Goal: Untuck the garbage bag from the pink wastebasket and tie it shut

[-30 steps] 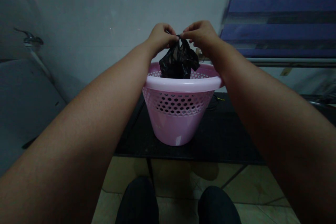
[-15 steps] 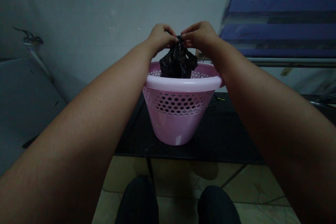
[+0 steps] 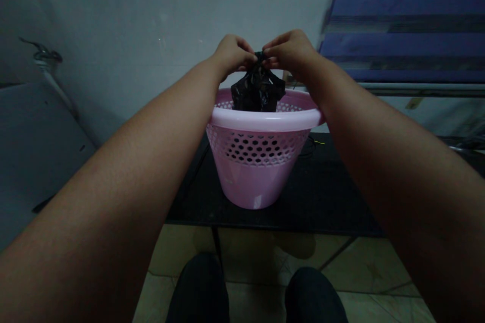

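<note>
A pink plastic basket (image 3: 261, 161) with a perforated band stands on a dark low table (image 3: 326, 197). A crumpled black plastic bag (image 3: 258, 91) rises out of the basket. My left hand (image 3: 232, 54) and my right hand (image 3: 290, 50) meet just above it, each pinching the top of the bag between closed fingers. The bag's lower part is hidden inside the basket.
A pale tiled wall (image 3: 151, 35) stands behind the table, with a tap (image 3: 45, 55) at the left. Blue striped blinds (image 3: 405, 25) hang at the upper right. My knees (image 3: 257, 292) show at the bottom over a tiled floor.
The top of the bag has been gathered tighter between my fingers and the bag looks slightly more bunched. My arms and the basket have barely moved.
</note>
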`<state>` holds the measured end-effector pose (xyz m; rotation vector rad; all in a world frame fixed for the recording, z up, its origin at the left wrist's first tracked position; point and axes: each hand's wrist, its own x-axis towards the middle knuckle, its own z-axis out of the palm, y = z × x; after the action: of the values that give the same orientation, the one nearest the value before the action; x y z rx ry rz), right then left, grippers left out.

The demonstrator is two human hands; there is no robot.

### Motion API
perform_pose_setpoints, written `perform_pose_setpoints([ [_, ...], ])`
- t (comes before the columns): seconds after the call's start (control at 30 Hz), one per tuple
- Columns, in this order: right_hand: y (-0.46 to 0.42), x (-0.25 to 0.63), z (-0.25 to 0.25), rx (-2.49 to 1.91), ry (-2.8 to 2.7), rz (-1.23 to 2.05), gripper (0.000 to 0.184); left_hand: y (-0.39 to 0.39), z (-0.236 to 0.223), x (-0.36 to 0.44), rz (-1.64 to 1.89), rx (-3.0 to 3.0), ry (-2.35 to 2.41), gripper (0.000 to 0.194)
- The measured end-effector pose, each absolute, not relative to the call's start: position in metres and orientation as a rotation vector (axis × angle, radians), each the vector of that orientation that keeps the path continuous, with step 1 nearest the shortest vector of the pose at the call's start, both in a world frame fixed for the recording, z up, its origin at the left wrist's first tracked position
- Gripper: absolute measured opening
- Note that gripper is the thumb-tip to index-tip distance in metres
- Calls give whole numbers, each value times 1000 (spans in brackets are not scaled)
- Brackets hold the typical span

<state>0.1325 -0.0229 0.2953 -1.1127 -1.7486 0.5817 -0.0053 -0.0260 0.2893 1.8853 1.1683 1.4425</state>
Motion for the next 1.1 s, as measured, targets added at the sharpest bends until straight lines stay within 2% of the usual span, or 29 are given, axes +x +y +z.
perform_pose_setpoints([
  [0.4,-28,129,294,-1095,-1619,622,8,-29,288,-5,1409,1900,1166,10],
  [0.53,-23,131,294,-1102,-1668,595,3,-31,288,-6,1407,1873,1184,13],
  [0.83,-23,131,294,-1123,-1687,604,6,-31,288,-4,1405,1848,1194,27],
  [1.1,-29,129,295,-1119,-1631,617,7,-33,289,-5,1398,1863,1238,26],
])
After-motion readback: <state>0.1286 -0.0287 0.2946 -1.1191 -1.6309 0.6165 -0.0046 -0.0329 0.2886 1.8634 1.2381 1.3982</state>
